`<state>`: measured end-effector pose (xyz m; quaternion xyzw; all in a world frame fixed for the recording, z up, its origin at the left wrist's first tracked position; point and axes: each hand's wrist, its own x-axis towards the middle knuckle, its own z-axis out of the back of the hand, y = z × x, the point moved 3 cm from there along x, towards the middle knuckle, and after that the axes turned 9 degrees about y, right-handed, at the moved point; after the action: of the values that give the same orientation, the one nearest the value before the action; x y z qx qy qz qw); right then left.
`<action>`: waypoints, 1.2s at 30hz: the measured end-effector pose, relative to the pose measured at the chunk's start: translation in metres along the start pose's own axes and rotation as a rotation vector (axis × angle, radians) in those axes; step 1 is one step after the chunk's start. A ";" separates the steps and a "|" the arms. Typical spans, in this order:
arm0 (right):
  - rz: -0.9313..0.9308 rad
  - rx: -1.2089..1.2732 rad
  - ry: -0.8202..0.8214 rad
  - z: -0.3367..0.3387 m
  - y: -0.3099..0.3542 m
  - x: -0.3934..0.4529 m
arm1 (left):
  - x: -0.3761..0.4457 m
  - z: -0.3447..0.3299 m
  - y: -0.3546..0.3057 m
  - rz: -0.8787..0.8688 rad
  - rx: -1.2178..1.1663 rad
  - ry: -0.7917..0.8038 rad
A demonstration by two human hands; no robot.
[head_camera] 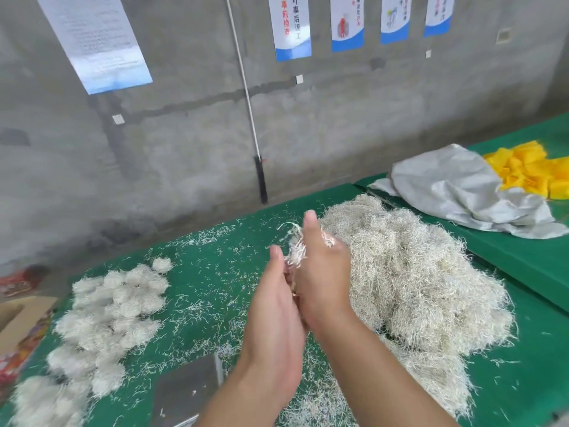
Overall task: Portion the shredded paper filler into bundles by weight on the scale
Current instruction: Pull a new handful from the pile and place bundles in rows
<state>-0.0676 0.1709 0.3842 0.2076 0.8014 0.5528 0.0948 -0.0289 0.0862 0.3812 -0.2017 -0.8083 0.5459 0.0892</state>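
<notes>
A small tuft of pale shredded paper [295, 248] is pressed between the flat left hand [274, 306] and right hand [320, 272], fingers straight, just beside the big pale paper heap [415, 272] on the green counter [209, 272].

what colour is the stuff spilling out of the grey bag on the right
Bright yellow, lying by the grey bag; the head view shows it.

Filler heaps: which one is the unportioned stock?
The big loose heap right of the hands; the left group is small separate round bundles.
</notes>
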 end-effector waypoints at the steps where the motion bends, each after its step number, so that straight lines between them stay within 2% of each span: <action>1: -0.107 0.102 -0.032 0.001 0.004 0.006 | -0.001 0.001 0.003 -0.006 -0.033 0.021; 2: -0.186 0.187 -0.030 0.000 0.007 0.010 | -0.001 0.005 0.006 -0.018 -0.082 0.011; 4: -0.229 0.253 0.055 -0.005 0.013 0.013 | 0.003 0.016 0.016 0.038 -0.218 -0.055; 7: -0.212 0.292 0.265 -0.019 0.019 0.001 | 0.007 0.028 0.037 0.284 -0.398 -0.158; 10: -0.231 0.312 0.385 -0.032 0.016 -0.012 | 0.003 0.026 0.053 0.427 -0.559 -0.105; 12: -0.192 0.054 0.347 -0.029 0.013 -0.014 | 0.002 0.028 0.053 0.407 -0.699 -0.091; 14: 0.022 -0.300 0.378 -0.023 0.009 -0.014 | 0.003 0.034 0.047 0.337 -0.755 -0.093; 16: 0.182 -0.554 0.468 -0.020 -0.002 -0.021 | 0.009 0.041 0.037 0.236 -0.680 -0.076; 20: 0.345 -1.025 0.561 -0.016 -0.036 -0.032 | 0.016 0.051 0.023 0.161 -0.543 -0.192; 23: 0.351 -1.133 0.519 -0.008 -0.048 -0.034 | 0.013 0.045 0.021 0.173 -0.380 -0.316; 25: 0.288 -1.073 0.520 0.000 -0.053 -0.033 | 0.013 0.047 0.023 0.154 -0.251 -0.396; 27: 0.169 -0.876 0.542 0.005 -0.056 -0.034 | 0.016 0.053 0.022 0.085 -0.113 -0.462; 31: -0.248 -0.185 0.519 0.008 -0.055 -0.041 | 0.022 0.057 0.009 -0.193 0.217 -0.455; 34: -0.505 0.430 0.610 0.004 -0.053 -0.048 | 0.017 0.048 0.002 -0.454 0.624 -0.438; 36: -0.624 0.620 0.560 0.010 -0.054 -0.046 | 0.013 0.039 0.006 -0.524 0.893 -0.331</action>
<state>-0.0348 0.1423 0.3269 -0.1788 0.9459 0.2691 -0.0289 -0.0538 0.0608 0.3594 0.1528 -0.5241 0.8202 0.1707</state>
